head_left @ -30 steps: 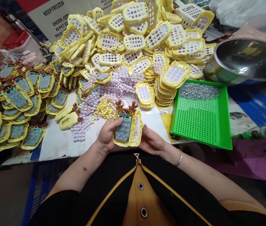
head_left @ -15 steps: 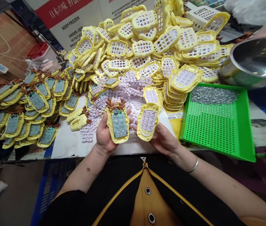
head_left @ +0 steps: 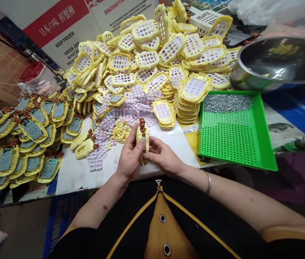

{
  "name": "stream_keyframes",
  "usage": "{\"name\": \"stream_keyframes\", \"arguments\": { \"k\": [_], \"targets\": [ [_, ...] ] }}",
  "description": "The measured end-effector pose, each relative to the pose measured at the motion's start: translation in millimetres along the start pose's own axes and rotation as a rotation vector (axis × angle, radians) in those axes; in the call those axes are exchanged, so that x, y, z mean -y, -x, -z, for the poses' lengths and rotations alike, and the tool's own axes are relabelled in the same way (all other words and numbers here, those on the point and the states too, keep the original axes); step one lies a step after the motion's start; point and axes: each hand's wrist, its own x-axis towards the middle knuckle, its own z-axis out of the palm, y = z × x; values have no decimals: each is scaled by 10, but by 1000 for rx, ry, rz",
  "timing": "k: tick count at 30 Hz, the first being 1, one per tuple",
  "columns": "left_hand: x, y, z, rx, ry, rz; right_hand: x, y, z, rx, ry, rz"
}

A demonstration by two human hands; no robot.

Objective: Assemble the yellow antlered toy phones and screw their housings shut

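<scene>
Over the near edge of the white work surface, I hold a yellow toy phone (head_left: pixel 142 142) edge-on, with brown antlers at its top. Its two shell halves are face to face; a narrow gap shows at the lower end. My left hand (head_left: pixel 129 158) is closed on the half at the left, thumb along the edge. Fingers of my right hand (head_left: pixel 165 156) grip the other half from the right. The circuit board and keypad inside are hidden. Just beyond my hands lie loose yellow buttons (head_left: pixel 120 131) and white keypad pieces (head_left: pixel 96 160).
Front shells with keypads are stacked (head_left: pixel 164 113) beyond my right hand. A green perforated tray (head_left: pixel 230 136) holds screws (head_left: pixel 228 103), with a metal bowl (head_left: pixel 276 64) behind it. Back shells with circuit boards (head_left: pixel 33 129) heap at left; perforated yellow shells (head_left: pixel 147 59) pile at the back.
The two halves, held apart and facing up half a second ago, are now brought together and turned on edge. Both hands have moved closer to each other. The camera view has shifted.
</scene>
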Motion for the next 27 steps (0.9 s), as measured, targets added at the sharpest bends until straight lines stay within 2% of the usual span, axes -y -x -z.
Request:
{"name": "stream_keyframes", "arguments": {
  "k": [11, 16, 21, 23, 25, 27],
  "targets": [
    [41, 1, 12, 139, -319, -76, -91, -4, 64, 9, -25, 62],
    [-4, -6, 102, 292, -409, -92, -66, 45, 114, 106, -43, 9],
    [37, 26, 87, 158, -360, -73, -86, 32, 129, 137, -23, 4],
    [38, 40, 78, 178, -390, -83, -82, 28, 127, 142, -35, 6],
    [18, 41, 80, 249, -440, -102, -67, 42, 127, 146, -65, 3],
    [-9, 27, 92, 292, -406, -108, -49, 73, 130, 161, -100, -18]
  ]
}}
